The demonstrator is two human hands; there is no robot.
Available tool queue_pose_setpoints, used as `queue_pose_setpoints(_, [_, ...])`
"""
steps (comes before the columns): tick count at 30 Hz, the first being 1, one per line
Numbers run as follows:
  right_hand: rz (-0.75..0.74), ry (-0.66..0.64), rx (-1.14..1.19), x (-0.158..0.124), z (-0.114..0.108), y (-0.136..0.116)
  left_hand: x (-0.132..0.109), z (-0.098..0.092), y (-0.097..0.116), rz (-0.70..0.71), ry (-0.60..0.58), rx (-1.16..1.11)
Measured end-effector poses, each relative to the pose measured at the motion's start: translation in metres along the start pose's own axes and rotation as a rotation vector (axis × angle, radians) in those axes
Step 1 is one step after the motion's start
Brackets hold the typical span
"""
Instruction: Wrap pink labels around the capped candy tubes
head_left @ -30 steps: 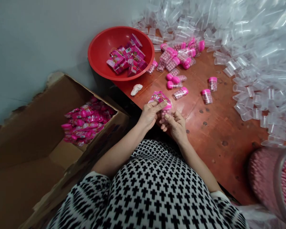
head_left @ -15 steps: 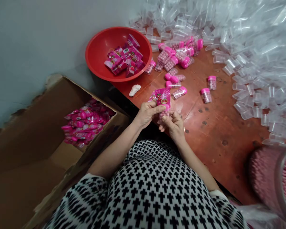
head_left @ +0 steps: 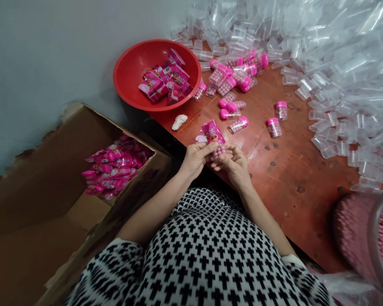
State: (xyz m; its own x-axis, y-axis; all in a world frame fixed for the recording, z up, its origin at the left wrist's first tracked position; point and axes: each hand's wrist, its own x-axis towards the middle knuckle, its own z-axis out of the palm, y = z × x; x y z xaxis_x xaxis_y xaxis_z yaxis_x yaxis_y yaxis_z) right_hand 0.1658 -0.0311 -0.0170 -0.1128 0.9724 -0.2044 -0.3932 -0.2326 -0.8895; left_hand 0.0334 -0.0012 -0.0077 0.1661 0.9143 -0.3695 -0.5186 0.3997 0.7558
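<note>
The left hand (head_left: 196,158) and the right hand (head_left: 234,163) both pinch one small candy tube (head_left: 219,151) with a pink wrapper (head_left: 212,131), just above the near edge of the brown table (head_left: 287,170)

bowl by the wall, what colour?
Red bowl, holding pink packets; head view shows it.

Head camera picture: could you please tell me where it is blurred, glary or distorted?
Head view: the pink-filled clear jar at lower right is blurred; soft glare whitens the heap of clear plastic tubes; wide-angle bending curves the edges; the hands, left and right, look sharp.
</note>
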Motion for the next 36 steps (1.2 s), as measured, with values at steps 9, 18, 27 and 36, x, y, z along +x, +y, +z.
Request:
queue_pose_setpoints(9, [-0.012, 0.037, 0.058, 0.008, 0.002, -0.002, -0.015, 0.003, -0.003, 0.018, 0.03, 0.058])
queue_pose_setpoints(18, [0.063, 0.001, -0.05, 0.013, 0.012, -0.003, -0.049, -0.061, 0.037, 0.522, 0.592, -0.065])
queue_pose_setpoints(27, [0.053, 0.045, -0.18, 0.013, 0.008, -0.006, 0.019, -0.056, 0.004, 0.665, 0.26, 1.202])
queue_pose_setpoints(36, [0.026, 0.014, -0.337, 0.018, -0.009, -0.022, 0.052, -0.043, -0.015, 0.659, 0.218, 1.029])
